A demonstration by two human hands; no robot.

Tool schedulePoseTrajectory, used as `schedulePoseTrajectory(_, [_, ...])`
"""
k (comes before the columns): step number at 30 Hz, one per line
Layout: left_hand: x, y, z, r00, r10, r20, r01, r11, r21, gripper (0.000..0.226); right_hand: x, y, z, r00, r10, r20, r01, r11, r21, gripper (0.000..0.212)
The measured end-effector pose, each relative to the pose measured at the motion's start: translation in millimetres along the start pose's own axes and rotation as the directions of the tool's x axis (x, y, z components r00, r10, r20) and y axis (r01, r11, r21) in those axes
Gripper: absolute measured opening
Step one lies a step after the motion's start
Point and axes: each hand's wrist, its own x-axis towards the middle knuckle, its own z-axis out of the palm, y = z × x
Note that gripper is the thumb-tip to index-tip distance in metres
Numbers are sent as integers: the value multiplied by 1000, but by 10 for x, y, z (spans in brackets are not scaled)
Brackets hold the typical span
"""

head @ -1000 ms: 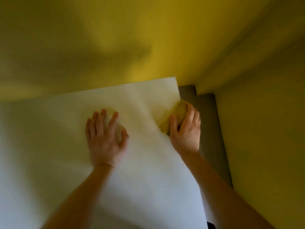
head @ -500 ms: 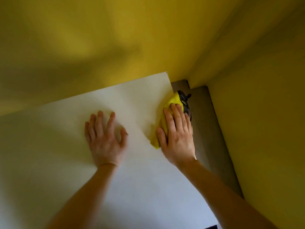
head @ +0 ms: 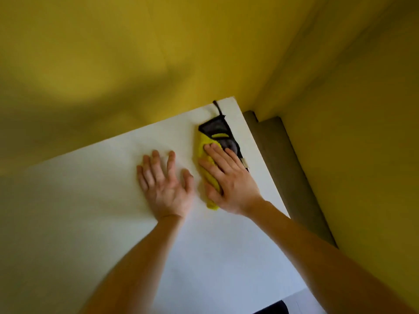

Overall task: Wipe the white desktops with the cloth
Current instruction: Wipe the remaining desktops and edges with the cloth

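**A:** Where is the cloth [head: 204,145]?

**B:** On the tabletop [head: 90,211], near its far right corner. The right hand [head: 229,177] lies flat on the near half of it. The dark far end sticks out past the fingertips, and a loop [head: 217,108] almost reaches the tabletop's far edge.

**A:** And the grip?

**B:** It isn't closed on anything. The fingers are straight and together, pressing the cloth down rather than curling round it. The left hand [head: 165,184] is spread flat on bare tabletop just beside the cloth, on the side away from the right edge. It holds nothing and looks like a brace.

**A:** Which way does the cloth run?

**B:** Its long axis goes from near to far, roughly along the tabletop's right edge, in line with the right hand's fingers. That hand is on it already, so I'd say it makes the next stroke.

**A:** What's left to wipe?

**B:** My guess is the narrow band between the cloth and the right edge, then the wide stretch beyond the left hand. A sideways sweep would use the cloth's full length. Past the right edge there is a grey strip [head: 283,168] and then the wall [head: 351,155], so an overshoot could drag the cloth off the tabletop.
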Motion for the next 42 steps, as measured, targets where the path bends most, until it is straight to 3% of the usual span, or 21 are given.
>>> schedulePoseTrajectory(2, [10,-6,-58,999,6,37,-5,1000,-11,58,-176,111,-103,994,-70,80,74,996,-41,69])
schedulePoseTrajectory(3, [19,-29,-88,998,14,58,-13,1000,-23,58,-192,183,-162,994,-34,104,42,996,-75,70])
schedulePoseTrajectory(6, [98,-288,-180,974,133,183,-121,990,-73,57,-145,255,-211,976,212,52,-206,973,-103,73])
schedulePoseTrajectory(9, [79,-749,-416,914,263,308,-183,946,-267,43,-77,-242,36,922,385,-41,-388,919,-75,78])
schedulePoseTrajectory(10, [19,-911,-517,910,260,323,-159,938,-309,37,-71,-499,148,933,360,-26,-361,931,-56,81])
schedulePoseTrajectory(12, [-133,-1212,-724,929,192,317,-85,943,-321,32,-84,-975,325,985,109,136,-106,994,-33,87])
schedulePoseTrajectory(14, [-342,-1439,-910,933,80,352,21,961,-276,27,-132,-1269,337,913,-169,372,199,979,-45,96])
schedulePoseTrajectory(16, [-527,-1561,-1048,913,2,408,111,961,-254,26,-146,-1316,242,874,-214,437,273,959,-76,106])
schedulePoseTrajectory(18, [-644,-1584,-1113,902,-11,432,138,954,-264,33,-220,-1291,106,932,-28,360,88,984,-153,106])
schedulePoseTrajectory(20, [-700,-1536,-1066,912,55,406,63,960,-273,44,-378,-1260,38,949,176,260,-108,961,-256,83])
schedulePoseTrajectory(23, [-580,-1313,-1033,904,268,334,-178,945,-276,67,-551,-1378,18,897,194,398,-117,971,-208,48])
schedulePoseTrajectory(26, [-482,-1076,-995,769,504,392,-436,863,-255,81,-497,-1439,4,884,192,425,-128,976,-175,38])
schedulePoseTrajectory(29, [-486,-954,-978,647,537,541,-527,828,-192,91,-449,-1371,-79,879,103,465,-38,988,-149,41])
schedulePoseTrajectory(30, [-496,-964,-969,636,500,588,-503,846,-177,92,-478,-1324,-134,872,91,481,-25,990,-142,41])
schedulePoseTrajectory(32, [-550,-1042,-957,643,352,680,-272,935,-226,97,-595,-1218,-237,866,135,481,-84,988,-126,44])
schedulePoseTrajectory(34, [-608,-1106,-942,607,237,758,-7,956,-294,103,-721,-1139,-310,848,287,446,-282,956,-78,54])
schedulePoseTrajectory(35, [-640,-1120,-926,594,221,774,30,955,-296,98,-752,-1109,-317,823,368,433,-381,923,-60,61])
schedulePoseTrajectory(38, [-716,-1151,-857,660,247,710,-28,952,-305,60,-766,-1118,-282,730,467,500,-520,853,-38,66])
schedulePoseTrajectory(40, [-730,-1142,-822,730,275,625,-64,939,-338,45,-739,-1179,-226,701,500,509,-570,822,-23,64])
schedulePoseTrajectory(42, [-737,-1112,-835,756,297,584,-84,928,-364,32,-723,-1227,-152,663,563,493,-642,767,-12,71])
